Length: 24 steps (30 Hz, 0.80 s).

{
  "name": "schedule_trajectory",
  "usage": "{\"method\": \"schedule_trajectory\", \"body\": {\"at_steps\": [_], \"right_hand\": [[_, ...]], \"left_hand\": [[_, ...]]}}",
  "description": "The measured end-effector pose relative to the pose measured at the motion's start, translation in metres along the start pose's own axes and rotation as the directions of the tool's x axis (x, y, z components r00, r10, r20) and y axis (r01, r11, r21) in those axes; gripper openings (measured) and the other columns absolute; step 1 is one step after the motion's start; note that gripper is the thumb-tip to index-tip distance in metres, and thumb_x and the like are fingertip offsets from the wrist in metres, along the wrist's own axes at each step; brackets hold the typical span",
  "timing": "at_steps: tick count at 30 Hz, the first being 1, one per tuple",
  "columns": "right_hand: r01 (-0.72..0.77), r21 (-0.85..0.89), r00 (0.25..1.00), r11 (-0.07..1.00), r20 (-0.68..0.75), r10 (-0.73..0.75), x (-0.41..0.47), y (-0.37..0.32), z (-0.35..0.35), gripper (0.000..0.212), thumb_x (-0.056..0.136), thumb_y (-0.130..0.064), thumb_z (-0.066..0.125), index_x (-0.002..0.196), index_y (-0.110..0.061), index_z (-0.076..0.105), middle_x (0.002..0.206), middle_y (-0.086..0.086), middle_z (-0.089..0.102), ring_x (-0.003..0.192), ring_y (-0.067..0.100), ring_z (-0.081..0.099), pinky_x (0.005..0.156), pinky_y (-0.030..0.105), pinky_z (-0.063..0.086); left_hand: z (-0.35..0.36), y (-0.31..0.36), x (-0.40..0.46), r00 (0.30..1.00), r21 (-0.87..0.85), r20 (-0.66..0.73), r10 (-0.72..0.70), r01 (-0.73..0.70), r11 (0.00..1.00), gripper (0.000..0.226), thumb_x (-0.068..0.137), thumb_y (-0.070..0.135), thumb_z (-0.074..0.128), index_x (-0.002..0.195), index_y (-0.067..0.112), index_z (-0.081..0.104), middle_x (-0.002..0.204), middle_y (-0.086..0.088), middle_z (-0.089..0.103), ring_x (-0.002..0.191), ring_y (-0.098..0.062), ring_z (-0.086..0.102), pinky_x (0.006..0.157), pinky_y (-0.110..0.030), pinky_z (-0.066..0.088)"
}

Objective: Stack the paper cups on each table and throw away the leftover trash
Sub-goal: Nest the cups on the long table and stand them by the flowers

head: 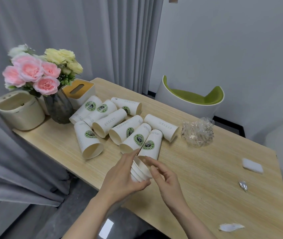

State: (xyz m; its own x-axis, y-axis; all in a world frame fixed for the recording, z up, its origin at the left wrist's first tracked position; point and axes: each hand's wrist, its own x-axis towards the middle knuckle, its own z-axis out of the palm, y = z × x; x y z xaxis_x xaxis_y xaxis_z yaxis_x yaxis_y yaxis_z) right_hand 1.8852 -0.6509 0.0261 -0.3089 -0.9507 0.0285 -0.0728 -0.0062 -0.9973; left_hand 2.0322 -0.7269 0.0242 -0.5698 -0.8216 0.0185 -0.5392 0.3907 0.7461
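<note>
**A:** Near the bench's [180, 178] front edge, at about 6 o'clock: left hand [120, 176] curled round a nested stack [140, 171], rims pointing toward 1 o'clock. That grip is clenched on the stack, thumb under, fingers over the top.

**B:** And the right hand [165, 178]?

**A:** Just beside the stack's open mouth, fingers loosely bent, holding nothing. Released, by my reading. One logo cup [150, 145] lies with its rim right at the stack's mouth; whether a fingertip touches it I cannot tell.

**B:** Why hold the stack on its side?

**A:** My guess: mouth faces the loose cups, so each slides in without lifting the stack upright. Left steadies, right feeds.

**B:** Remaining cups?

**A:** Loose pile [113, 121] at 11 to 12 o'clock of the hands, all tipped over, some leaning on each other. Roughly nine. Stacking looks early on.

**B:** Trash?

**A:** Crumpled clear wrap [197, 131] at 2 o'clock, well apart from the hands. White pad [252, 165] and small foil scrap [242, 185] at 3 o'clock. Torn white paper [231, 227] at 4 o'clock near the front edge. All untouched, likely left for after the cups.

**B:** Anything in the way?

**A:** Flower vase [59, 109], tissue box [78, 91] and cream tub [19, 110] at 10 o'clock, behind the pile. A careless reach for the far cups could knock the vase.
</note>
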Motion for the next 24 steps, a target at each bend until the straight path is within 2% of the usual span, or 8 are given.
{"method": "schedule_trajectory", "body": {"at_steps": [3, 6, 9, 13, 16, 20, 22, 24], "right_hand": [[0.057, -0.369, 0.998, 0.927, 0.037, -0.047, 0.018, 0.018, -0.014, 0.029, 0.096, -0.022, 0.054, 0.116, -0.042, 0.060, 0.139, -0.019, 0.044, 0.130, -0.002, 0.033, 0.109, 0.021, 0.026], [0.088, -0.675, 0.981, 0.732, 0.186, 0.054, 0.032, 0.045, -0.025, 0.032, 0.098, -0.035, 0.048, 0.127, -0.047, 0.050, 0.153, -0.020, 0.014, 0.139, 0.000, 0.010, 0.108, 0.024, 0.009], [0.151, -0.791, 0.944, 0.594, 0.294, 0.152, 0.041, 0.069, -0.031, 0.043, 0.098, -0.044, 0.041, 0.141, -0.043, 0.036, 0.157, -0.016, -0.010, 0.145, 0.007, -0.010, 0.110, 0.028, 0.001], [0.175, -0.856, 0.933, 0.486, 0.302, 0.197, 0.049, 0.087, -0.034, 0.057, 0.097, -0.048, 0.041, 0.148, -0.035, 0.021, 0.148, -0.015, -0.030, 0.145, 0.011, -0.018, 0.114, 0.034, -0.001], [0.195, -0.882, 0.936, 0.428, 0.298, 0.186, 0.048, 0.090, -0.036, 0.065, 0.097, -0.047, 0.040, 0.151, -0.025, 0.013, 0.149, -0.012, -0.035, 0.144, 0.011, -0.020, 0.115, 0.035, 0.000], [0.256, -0.874, 0.939, 0.413, 0.327, 0.110, 0.040, 0.082, -0.039, 0.067, 0.097, -0.044, 0.040, 0.151, -0.021, 0.009, 0.151, -0.012, -0.033, 0.141, 0.005, -0.023, 0.115, 0.034, 0.000], [0.280, -0.846, 0.946, 0.455, 0.324, 0.020, 0.035, 0.074, -0.041, 0.066, 0.095, -0.040, 0.044, 0.151, -0.022, 0.012, 0.155, -0.015, -0.024, 0.142, 0.001, -0.019, 0.113, 0.029, 0.002], [0.300, -0.818, 0.950, 0.492, 0.305, -0.072, 0.033, 0.064, -0.044, 0.068, 0.092, -0.034, 0.051, 0.150, -0.022, 0.019, 0.159, -0.014, -0.007, 0.146, 0.005, -0.004, 0.112, 0.027, 0.007]], "left_hand": [[-0.010, -0.007, 0.003, 0.999, 0.042, -0.034, -0.036, 0.037, 0.998, 0.097, 0.064, 0.063, 0.072, 0.143, 0.044, 0.020, 0.135, 0.026, 0.034, 0.116, 0.008, 0.040, 0.086, -0.023, 0.043], [-0.016, -0.011, 0.003, 0.993, 0.036, -0.077, -0.089, 0.092, 0.995, 0.097, 0.064, 0.060, 0.075, 0.144, 0.043, 0.021, 0.136, 0.026, 0.035, 0.117, 0.008, 0.039, 0.086, -0.025, 0.042], [-0.017, -0.013, 0.000, 0.990, 0.027, -0.098, -0.102, 0.105, 0.994, 0.098, 0.065, 0.060, 0.075, 0.144, 0.046, 0.019, 0.135, 0.028, 0.033, 0.112, 0.017, 0.033, 0.083, -0.020, 0.039], [-0.013, -0.015, -0.005, 0.989, 0.038, -0.089, -0.117, 0.120, 0.992, 0.100, 0.065, 0.062, 0.074, 0.141, 0.055, 0.010, 0.128, 0.032, 0.029, 0.106, 0.026, 0.025, 0.076, -0.001, 0.032], [-0.010, -0.017, -0.005, 0.987, 0.041, -0.092, -0.134, 0.138, 0.990, 0.102, 0.064, 0.064, 0.073, 0.145, 0.049, 0.013, 0.128, 0.032, 0.029, 0.107, 0.024, 0.026, 0.076, -0.001, 0.032], [-0.006, -0.016, -0.002, 0.986, 0.025, -0.091, -0.142, 0.145, 0.989, 0.103, 0.064, 0.064, 0.073, 0.146, 0.045, 0.015, 0.130, 0.031, 0.028, 0.108, 0.021, 0.027, 0.078, -0.015, 0.033], [-0.005, -0.014, 0.000, 0.989, 0.022, -0.078, -0.129, 0.131, 0.991, 0.103, 0.064, 0.064, 0.073, 0.146, 0.044, 0.015, 0.131, 0.031, 0.029, 0.109, 0.020, 0.028, 0.080, -0.017, 0.034], [-0.005, -0.013, 0.005, 0.992, 0.016, -0.056, -0.112, 0.113, 0.993, 0.102, 0.064, 0.064, 0.073, 0.146, 0.044, 0.015, 0.133, 0.030, 0.029, 0.110, 0.018, 0.030, 0.083, -0.018, 0.036]]}}
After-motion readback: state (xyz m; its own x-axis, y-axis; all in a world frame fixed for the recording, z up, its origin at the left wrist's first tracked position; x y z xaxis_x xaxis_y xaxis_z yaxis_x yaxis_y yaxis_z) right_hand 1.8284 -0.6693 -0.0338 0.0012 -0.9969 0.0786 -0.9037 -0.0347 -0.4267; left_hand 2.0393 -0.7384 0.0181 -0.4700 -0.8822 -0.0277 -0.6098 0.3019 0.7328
